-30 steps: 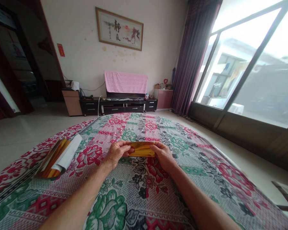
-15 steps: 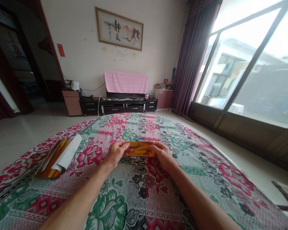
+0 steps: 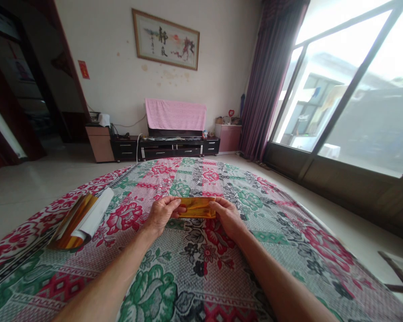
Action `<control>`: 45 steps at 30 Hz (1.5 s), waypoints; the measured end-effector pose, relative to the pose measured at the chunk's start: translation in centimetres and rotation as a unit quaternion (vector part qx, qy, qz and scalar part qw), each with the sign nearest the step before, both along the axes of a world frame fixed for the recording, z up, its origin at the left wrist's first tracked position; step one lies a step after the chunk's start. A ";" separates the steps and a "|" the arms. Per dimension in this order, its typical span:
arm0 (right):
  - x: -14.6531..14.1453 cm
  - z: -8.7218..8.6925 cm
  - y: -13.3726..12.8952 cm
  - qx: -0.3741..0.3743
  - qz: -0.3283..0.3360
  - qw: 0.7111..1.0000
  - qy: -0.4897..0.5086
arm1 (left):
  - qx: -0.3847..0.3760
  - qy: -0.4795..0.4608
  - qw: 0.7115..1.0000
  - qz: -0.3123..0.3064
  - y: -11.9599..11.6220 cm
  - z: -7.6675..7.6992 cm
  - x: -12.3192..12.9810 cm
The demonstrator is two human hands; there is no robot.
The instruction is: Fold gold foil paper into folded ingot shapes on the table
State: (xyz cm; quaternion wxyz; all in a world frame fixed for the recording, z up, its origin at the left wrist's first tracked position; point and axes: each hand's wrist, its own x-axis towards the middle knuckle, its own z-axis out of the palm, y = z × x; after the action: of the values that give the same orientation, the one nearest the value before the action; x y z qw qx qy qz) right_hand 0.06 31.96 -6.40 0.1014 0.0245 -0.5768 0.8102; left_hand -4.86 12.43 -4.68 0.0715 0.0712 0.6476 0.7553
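Between my two hands is a folded strip of shiny gold foil paper, held level just over the patterned cloth. My left hand pinches its left end, thumb on top and fingers beneath. At the right end, my right hand grips the strip in the same way, with the thumb lying on its face. Farther left on the cloth rests a loosely curled stack of gold and white sheets, apart from both hands.
A flowered cloth in red, green and black covers the broad surface before me. Beyond it stand a low black cabinet and a screen draped with a pink cloth. Tall windows and a purple curtain are on the right.
The view has shifted very slightly. Both hands keep their hold on the gold strip, and the stack of sheets lies where it was.
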 end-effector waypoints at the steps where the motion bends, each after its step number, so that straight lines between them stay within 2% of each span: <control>1: 0.0 0.0 0.0 0.001 -0.001 1.000 0.000 | 0.000 -0.001 1.000 0.001 0.0 0.0 0.0; 16: 0.1 0.0 -0.1 0.015 -0.046 0.999 -0.005 | 0.002 -0.004 1.000 -0.004 -0.1 -0.1 0.0; 24: 0.2 0.2 -0.2 -0.012 -0.043 0.999 -0.010 | 0.003 -0.006 1.000 -0.005 -0.1 0.1 0.2; 45: 0.1 0.1 -0.2 -0.011 -0.056 0.998 -0.006 | 0.000 0.009 1.000 0.000 -0.2 -0.2 0.1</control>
State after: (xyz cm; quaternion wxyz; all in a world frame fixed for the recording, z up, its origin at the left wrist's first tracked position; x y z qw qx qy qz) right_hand 0.16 31.77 -6.28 0.1436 -0.0143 -0.5686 0.8098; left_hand -4.76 12.27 -4.91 0.0657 0.0779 0.6484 0.7545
